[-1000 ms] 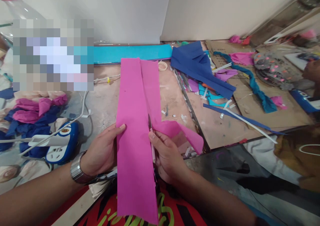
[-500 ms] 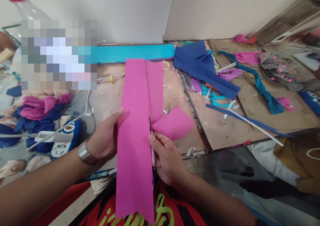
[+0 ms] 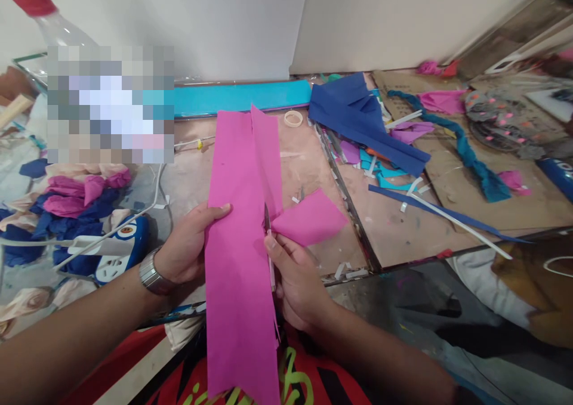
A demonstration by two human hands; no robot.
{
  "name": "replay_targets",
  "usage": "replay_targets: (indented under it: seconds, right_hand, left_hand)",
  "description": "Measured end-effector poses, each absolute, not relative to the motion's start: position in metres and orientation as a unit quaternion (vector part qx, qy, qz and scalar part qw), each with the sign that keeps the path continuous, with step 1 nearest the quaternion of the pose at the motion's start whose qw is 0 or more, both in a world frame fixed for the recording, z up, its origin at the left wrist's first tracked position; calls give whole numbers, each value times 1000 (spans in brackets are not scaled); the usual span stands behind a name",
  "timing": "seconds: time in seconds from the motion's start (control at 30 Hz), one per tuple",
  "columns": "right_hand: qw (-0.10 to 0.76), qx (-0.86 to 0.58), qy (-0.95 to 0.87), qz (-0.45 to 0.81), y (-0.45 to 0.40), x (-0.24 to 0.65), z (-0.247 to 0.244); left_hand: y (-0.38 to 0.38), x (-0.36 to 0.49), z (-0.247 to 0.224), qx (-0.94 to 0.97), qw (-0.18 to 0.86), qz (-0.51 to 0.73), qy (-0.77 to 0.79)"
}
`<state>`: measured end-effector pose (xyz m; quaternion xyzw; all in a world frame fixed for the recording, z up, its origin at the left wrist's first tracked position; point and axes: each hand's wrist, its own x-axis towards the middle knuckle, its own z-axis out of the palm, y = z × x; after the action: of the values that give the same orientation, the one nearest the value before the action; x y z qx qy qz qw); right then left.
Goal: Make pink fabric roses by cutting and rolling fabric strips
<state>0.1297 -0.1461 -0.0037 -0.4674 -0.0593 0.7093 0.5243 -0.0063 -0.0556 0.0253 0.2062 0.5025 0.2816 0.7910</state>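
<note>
A long pink sheet (image 3: 237, 262) stands lengthwise before me, its lower end over my lap. At its left edge my left hand (image 3: 190, 241) grips it, thumb on top and fingers underneath. My right hand (image 3: 298, 280) is closed around a slim bladed tool (image 3: 267, 219), whose tip points away from me along a lengthwise cut or fold. Its handle is mostly hidden by the hand. From beside my right fingers a pink flap (image 3: 313, 217) spreads to the right.
A turquoise strip (image 3: 242, 98) lies along the wall. Blue folded sheets (image 3: 358, 118), scraps and a white stick (image 3: 461, 223) are to the right. On the left are a blue-and-white power strip (image 3: 123, 250), cables and crumpled pieces (image 3: 71, 196).
The pink sheet's upper part has shifted left, and its fold has risen into a point. My left thumb lies further over the sheet. More of the blade shows.
</note>
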Motion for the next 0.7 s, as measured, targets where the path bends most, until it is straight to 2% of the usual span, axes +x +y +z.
replay_targets:
  seconds: [0.33, 0.7]
  right_hand:
    - [516, -472, -58, 712, -154, 127, -5]
    - [520, -453, -63, 721, -158, 130, -7]
  left_hand:
    - [-48, -12, 18, 247, 761, 327, 502]
    - [-50, -9, 17, 260, 756, 324, 507]
